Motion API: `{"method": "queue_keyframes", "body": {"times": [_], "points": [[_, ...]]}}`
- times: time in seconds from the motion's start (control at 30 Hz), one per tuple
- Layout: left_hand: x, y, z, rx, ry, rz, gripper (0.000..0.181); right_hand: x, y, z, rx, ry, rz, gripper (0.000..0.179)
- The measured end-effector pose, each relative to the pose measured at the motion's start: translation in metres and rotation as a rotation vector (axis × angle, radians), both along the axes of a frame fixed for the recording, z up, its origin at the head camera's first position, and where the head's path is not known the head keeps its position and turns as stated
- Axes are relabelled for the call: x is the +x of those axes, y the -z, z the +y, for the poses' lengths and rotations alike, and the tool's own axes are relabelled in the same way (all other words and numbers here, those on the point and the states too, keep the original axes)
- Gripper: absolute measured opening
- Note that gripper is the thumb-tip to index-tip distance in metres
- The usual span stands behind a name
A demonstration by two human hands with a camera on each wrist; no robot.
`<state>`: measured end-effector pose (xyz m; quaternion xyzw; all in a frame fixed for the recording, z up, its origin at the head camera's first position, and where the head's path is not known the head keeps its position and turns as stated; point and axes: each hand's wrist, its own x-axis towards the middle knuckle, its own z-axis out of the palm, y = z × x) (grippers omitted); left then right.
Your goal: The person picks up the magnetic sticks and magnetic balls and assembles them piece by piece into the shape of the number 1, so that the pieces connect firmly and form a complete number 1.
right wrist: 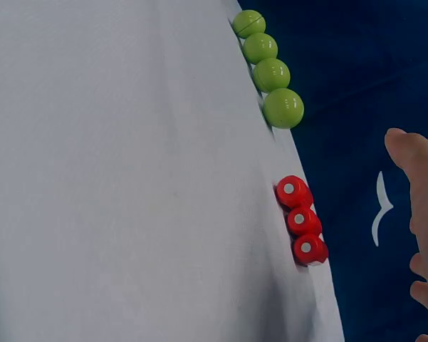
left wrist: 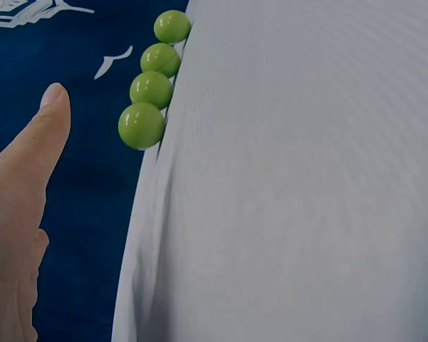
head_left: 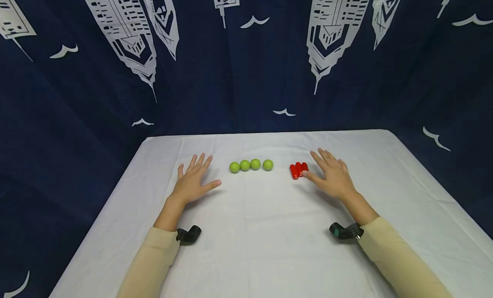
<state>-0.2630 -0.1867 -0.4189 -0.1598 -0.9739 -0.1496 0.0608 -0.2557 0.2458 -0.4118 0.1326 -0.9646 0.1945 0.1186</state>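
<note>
Several glossy green balls (head_left: 255, 164) sit in a row near the middle of the white table; one at the right end stands slightly apart. To their right, three short red rods (head_left: 294, 172) lie side by side, with round grey spots on the ends facing the right wrist view. My left hand (head_left: 191, 183) is held out left of the balls, fingers straight and spread, thumb pointing toward them. Just right of the rods is my right hand (head_left: 334, 178), also spread, its thumb tip overlapping the nearest rod in the head view. Neither hand holds anything.
A white cloth (head_left: 246, 246) covers the table. Behind it hangs a dark blue curtain (head_left: 231, 92) with white printed buildings and birds. Each wrist carries a black camera mount (head_left: 188, 234) near a beige sleeve (head_left: 154, 259).
</note>
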Motion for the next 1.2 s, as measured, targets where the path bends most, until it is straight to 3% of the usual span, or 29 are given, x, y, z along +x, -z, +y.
{"method": "queue_keyframes", "body": {"times": [0.2, 0.4, 0.53, 0.73, 1.0, 1.2], "points": [[-0.007, 0.0, 0.013, 0.015, 0.032, -0.007, 0.084, -0.005, 0.004, -0.005, -0.116, -0.01, -0.036, 0.071], [-0.015, 0.002, 0.027, 0.057, 0.081, -0.012, 0.078, -0.013, 0.009, -0.012, -0.236, 0.057, -0.115, 0.068], [-0.021, 0.004, 0.036, 0.107, 0.111, 0.016, 0.072, -0.019, 0.014, -0.015, -0.298, 0.08, -0.084, 0.054], [-0.03, 0.006, 0.049, 0.2, 0.148, 0.029, 0.063, -0.027, 0.023, -0.019, -0.306, 0.128, -0.055, 0.04], [-0.04, 0.01, 0.063, 0.209, 0.114, 0.005, 0.061, -0.034, 0.033, -0.022, -0.325, 0.148, 0.008, 0.031], [-0.041, 0.01, 0.069, 0.212, 0.083, 0.001, 0.056, -0.035, 0.036, -0.025, -0.313, 0.162, 0.026, 0.03]]}}
